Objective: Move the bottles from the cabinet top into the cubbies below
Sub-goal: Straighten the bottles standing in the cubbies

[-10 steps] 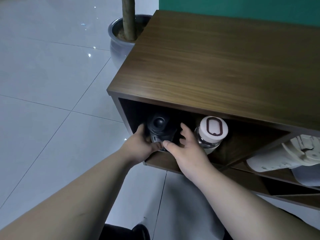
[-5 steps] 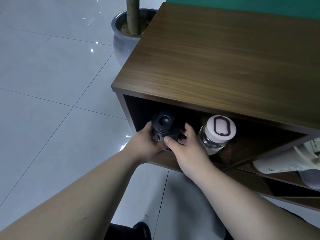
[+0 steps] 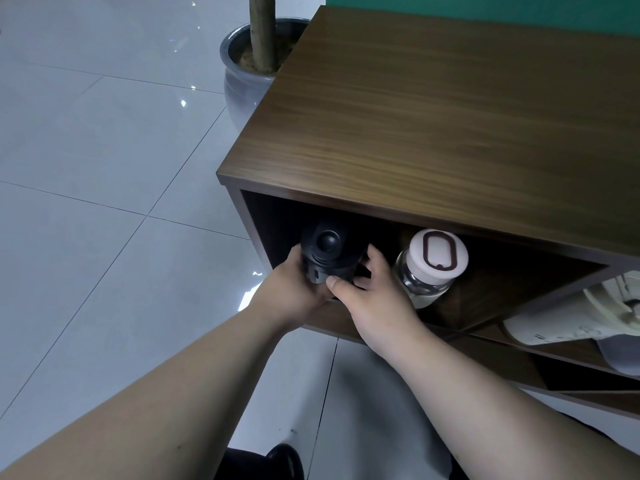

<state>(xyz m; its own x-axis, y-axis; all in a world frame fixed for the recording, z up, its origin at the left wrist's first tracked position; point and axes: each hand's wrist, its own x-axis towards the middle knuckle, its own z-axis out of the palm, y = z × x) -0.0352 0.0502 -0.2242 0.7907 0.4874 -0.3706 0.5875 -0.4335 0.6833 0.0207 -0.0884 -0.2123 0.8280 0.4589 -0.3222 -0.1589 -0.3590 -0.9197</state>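
Observation:
A black bottle [image 3: 327,251] with a round knob on its lid stands in the left part of the top-left cubby of the wooden cabinet [image 3: 433,133]. My left hand [image 3: 291,289] grips its left side and my right hand [image 3: 370,292] grips its right side, thumb across the front. Just to the right in the same cubby stands a clear glass bottle [image 3: 424,282] with a pale pink lid bearing a dark oval ring. It is apart from my right hand. The black bottle's lower body is hidden behind my hands.
A grey plant pot [image 3: 242,74] with a trunk stands on the tiled floor beside the cabinet's left end. White shoes [image 3: 568,317] lie in the cubby to the right. A dark shoe [image 3: 263,462] shows at the bottom edge.
Both hands have pushed the black bottle slightly deeper and more upright into the cubby. The view has shifted a little; the glass bottle has not moved.

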